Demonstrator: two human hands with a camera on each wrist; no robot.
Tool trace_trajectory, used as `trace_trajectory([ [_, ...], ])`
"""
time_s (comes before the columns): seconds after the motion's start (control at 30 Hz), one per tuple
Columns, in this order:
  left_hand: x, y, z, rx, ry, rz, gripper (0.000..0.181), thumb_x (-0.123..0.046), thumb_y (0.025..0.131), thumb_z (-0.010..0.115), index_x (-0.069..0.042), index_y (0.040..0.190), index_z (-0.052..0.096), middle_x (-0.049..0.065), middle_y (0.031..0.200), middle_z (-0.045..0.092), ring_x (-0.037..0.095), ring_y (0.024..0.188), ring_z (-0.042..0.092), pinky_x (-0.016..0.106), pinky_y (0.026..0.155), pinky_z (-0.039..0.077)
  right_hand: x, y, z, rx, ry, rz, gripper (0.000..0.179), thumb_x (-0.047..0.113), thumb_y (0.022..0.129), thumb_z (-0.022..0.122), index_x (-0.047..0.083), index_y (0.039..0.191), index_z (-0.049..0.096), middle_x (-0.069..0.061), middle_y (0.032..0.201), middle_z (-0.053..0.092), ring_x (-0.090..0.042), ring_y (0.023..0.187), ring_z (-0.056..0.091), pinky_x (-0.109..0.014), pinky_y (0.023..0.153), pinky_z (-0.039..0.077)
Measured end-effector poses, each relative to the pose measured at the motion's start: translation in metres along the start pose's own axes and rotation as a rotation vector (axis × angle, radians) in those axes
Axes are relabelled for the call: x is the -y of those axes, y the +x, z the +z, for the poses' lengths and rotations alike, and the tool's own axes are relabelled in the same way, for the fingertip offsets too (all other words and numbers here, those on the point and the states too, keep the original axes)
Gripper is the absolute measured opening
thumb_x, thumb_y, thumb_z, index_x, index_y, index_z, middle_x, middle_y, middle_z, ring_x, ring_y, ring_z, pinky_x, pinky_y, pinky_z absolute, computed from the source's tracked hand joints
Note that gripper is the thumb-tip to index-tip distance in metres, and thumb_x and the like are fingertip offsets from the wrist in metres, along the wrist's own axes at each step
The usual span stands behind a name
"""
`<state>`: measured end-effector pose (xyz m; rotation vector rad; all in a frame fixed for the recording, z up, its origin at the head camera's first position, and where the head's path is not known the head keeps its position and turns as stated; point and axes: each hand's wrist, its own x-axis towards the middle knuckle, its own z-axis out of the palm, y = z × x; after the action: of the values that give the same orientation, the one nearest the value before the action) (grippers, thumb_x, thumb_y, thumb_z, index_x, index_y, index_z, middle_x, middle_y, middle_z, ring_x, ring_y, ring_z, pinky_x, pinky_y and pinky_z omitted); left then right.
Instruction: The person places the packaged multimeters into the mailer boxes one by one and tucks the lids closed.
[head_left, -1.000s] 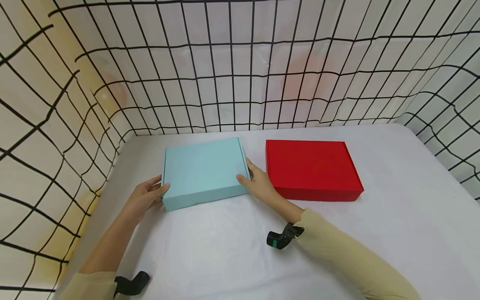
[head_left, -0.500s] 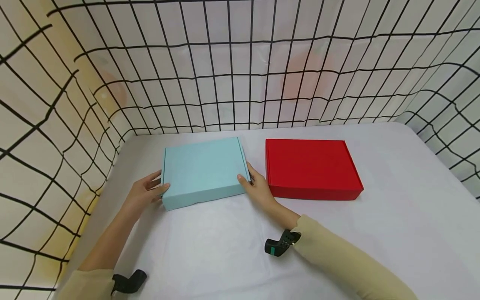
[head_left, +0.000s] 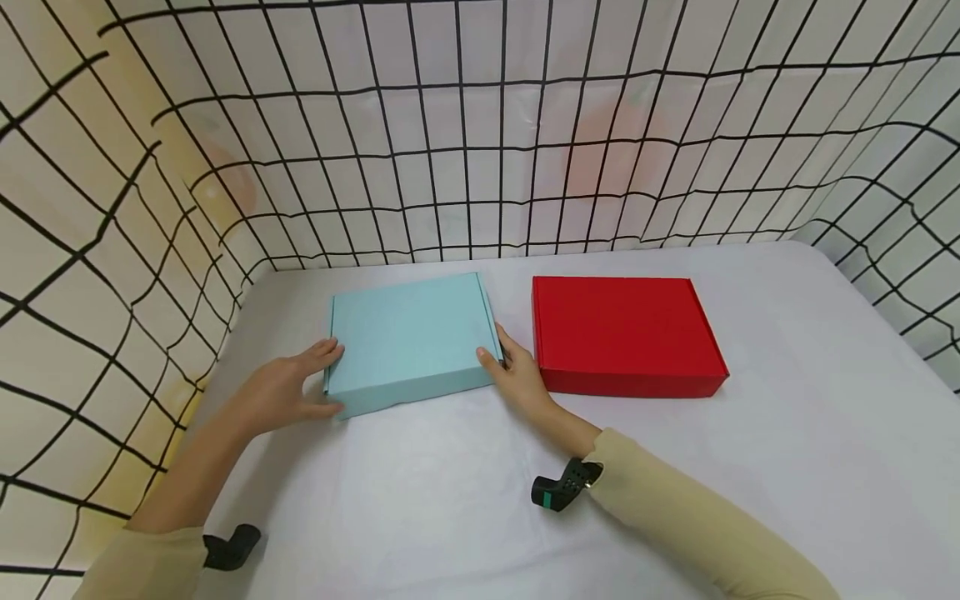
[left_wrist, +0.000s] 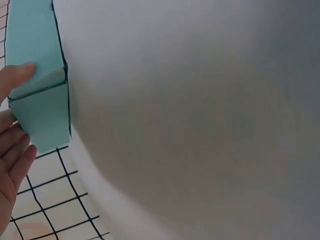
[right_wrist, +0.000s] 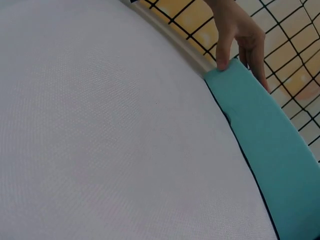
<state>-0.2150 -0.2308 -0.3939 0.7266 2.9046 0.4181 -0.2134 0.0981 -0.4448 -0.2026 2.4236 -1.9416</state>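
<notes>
A flat light blue cardboard box (head_left: pixel 412 333) lies slightly askew on the white tabletop (head_left: pixel 442 500). At its left end my left hand (head_left: pixel 281 387) holds the front corner. The thumb touches the front face, low at the corner, while the fingers reach over the left top edge; the left wrist view shows this hand (left_wrist: pixel 12 155) beside the box's end. My right hand (head_left: pixel 521 379) grips the right end, thumb on the top edge and fingers along the side, partly hidden. Close to its knuckles sits a red cardboard box (head_left: pixel 626 333), closed like the blue one.
Black wire mesh (head_left: pixel 465 158) rises along the back, left and right of the table, with pale sheeting behind it. Each wrist carries a small black camera, one on the left (head_left: pixel 232 547) and one on the right (head_left: pixel 566 485).
My left hand has shifted its hold: the thumb went from the top edge down to the front corner, and the fingers came up over the top. The right hand and both boxes look nearly unmoved.
</notes>
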Motion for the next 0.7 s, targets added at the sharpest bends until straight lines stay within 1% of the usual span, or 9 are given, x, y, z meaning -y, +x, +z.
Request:
trace_trajectory([
  [0.1,-0.001,0.001,-0.002,0.016,0.025,0.019,0.088,-0.035,0.068,0.077,-0.004,0.139,0.035,0.016,0.145,0.029,0.035,0.129,0.035,0.048,0.094,0.041,-0.003,0.001,0.0,-0.008,0.0,0.012,0.065,0.021,0.091,0.055,0.002,0.143,0.02,-0.012,0.149,0.023,-0.025,0.136,0.026,-0.038,0.099,0.036],
  [0.23,-0.002,0.002,-0.001,0.012,0.057,0.051,0.091,-0.029,0.065,0.08,-0.002,0.139,0.034,0.017,0.145,0.029,0.032,0.133,0.028,0.048,0.097,0.038,-0.003,0.001,-0.001,-0.009,-0.003,0.01,0.065,0.02,0.091,0.055,0.003,0.144,0.02,-0.011,0.149,0.023,-0.025,0.136,0.025,-0.038,0.099,0.035],
  [0.3,-0.003,0.002,0.001,-0.011,0.09,0.071,0.091,-0.028,0.063,0.081,0.0,0.137,0.036,0.018,0.143,0.032,0.032,0.132,0.031,0.047,0.096,0.04,0.0,0.001,-0.002,0.001,-0.003,0.018,0.065,0.02,0.091,0.054,0.004,0.144,0.02,-0.01,0.149,0.023,-0.023,0.136,0.025,-0.037,0.1,0.035],
  [0.37,-0.003,0.002,0.003,-0.039,0.135,0.095,0.09,-0.028,0.062,0.082,0.001,0.135,0.039,0.019,0.141,0.035,0.033,0.129,0.035,0.045,0.092,0.043,0.003,0.0,-0.003,0.012,-0.005,0.027,0.065,0.02,0.092,0.054,0.003,0.144,0.019,-0.01,0.149,0.022,-0.023,0.136,0.024,-0.036,0.1,0.035],
  [0.5,-0.005,0.003,0.006,-0.098,0.219,0.134,0.089,-0.029,0.059,0.084,0.003,0.132,0.043,0.02,0.137,0.04,0.033,0.124,0.042,0.041,0.084,0.049,0.017,-0.005,-0.005,0.031,-0.008,0.038,0.064,0.016,0.092,0.053,0.0,0.143,0.019,-0.013,0.149,0.021,-0.024,0.136,0.023,-0.037,0.102,0.033],
  [0.6,-0.005,0.002,0.009,-0.131,0.241,0.153,0.089,-0.028,0.058,0.084,0.004,0.131,0.044,0.021,0.136,0.042,0.034,0.123,0.044,0.041,0.082,0.05,0.026,-0.009,-0.006,0.041,-0.011,0.03,0.063,0.013,0.092,0.052,-0.002,0.142,0.018,-0.016,0.149,0.02,-0.026,0.136,0.022,-0.038,0.102,0.032],
  [0.7,-0.004,0.002,0.012,-0.168,0.254,0.175,0.088,-0.027,0.057,0.085,0.005,0.129,0.045,0.023,0.134,0.044,0.036,0.121,0.046,0.042,0.08,0.051,0.029,-0.009,-0.005,0.045,-0.018,0.036,0.062,0.013,0.092,0.052,-0.002,0.143,0.018,-0.015,0.149,0.02,-0.026,0.136,0.022,-0.037,0.103,0.032],
])
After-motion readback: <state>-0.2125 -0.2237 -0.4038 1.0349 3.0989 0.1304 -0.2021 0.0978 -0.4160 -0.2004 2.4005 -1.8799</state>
